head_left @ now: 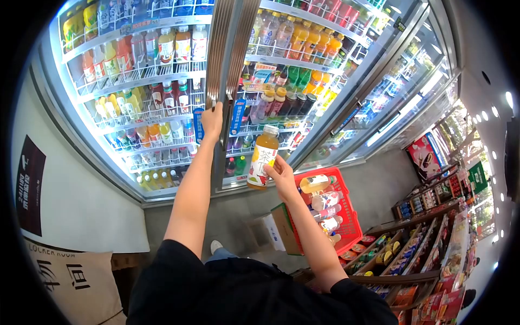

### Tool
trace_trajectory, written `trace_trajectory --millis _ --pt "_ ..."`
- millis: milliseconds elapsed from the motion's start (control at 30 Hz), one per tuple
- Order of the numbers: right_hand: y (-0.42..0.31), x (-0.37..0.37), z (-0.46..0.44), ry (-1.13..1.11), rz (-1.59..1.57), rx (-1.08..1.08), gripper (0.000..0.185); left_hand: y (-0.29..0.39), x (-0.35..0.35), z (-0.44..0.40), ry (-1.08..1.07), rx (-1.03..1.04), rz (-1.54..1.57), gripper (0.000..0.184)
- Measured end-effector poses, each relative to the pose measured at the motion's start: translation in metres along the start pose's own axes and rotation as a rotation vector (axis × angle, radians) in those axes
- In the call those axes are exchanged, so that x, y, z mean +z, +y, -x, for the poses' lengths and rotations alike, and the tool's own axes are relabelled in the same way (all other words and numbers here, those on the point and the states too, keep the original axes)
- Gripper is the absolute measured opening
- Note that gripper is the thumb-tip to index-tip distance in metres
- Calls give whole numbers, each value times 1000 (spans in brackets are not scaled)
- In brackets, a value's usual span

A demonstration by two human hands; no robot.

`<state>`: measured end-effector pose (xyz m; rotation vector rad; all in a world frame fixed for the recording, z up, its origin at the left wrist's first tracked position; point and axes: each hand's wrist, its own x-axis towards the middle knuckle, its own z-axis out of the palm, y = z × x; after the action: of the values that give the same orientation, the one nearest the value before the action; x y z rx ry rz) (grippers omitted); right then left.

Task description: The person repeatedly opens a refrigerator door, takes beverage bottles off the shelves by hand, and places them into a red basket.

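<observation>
Reference landmark: the cooler (142, 85). From where I stand, the person faces it with both arms extended. The right hand (280, 176), in front of the cooler, is wrapped around a tea bottle (264, 154), thumb across the lower label. The bottle's long axis runs upward with a slight lean to the right; its cap (271, 130) points toward the cooler, its base back toward the person, label facing the person. The fingers behind the bottle are hidden. A red basket (352, 219), in front of the cooler's right side, contains several bottles lying at a slant; the right forearm covers part of it. A cardboard box (287, 227) is also in front of the cooler. The left hand (209, 123) is against the cooler's door frame (230, 54), fingers curled; their tips are out of sight, so I cannot tell whether they grip. Inside the cooler, rows of drinks (167, 46) stand on shelves; most labels are too small to read. Off to the cooler's right, snack shelves (417, 244) are cut off at the edge of view.
</observation>
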<state>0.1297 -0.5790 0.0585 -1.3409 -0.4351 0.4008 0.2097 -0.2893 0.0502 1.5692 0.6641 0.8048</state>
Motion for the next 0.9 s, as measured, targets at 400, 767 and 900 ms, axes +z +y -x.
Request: trace_trajectory --millis 400,767,900 --pt "-1 16 3 -138 -79 -30 52 5 -72 132 -29 -42 65 56" --pt "9 59 70 -333 -141 17 56 15 -168 282 283 -12 74 54" --pt "17 77 85 -371 -140 34 57 24 -200 320 423 -56 23 46"
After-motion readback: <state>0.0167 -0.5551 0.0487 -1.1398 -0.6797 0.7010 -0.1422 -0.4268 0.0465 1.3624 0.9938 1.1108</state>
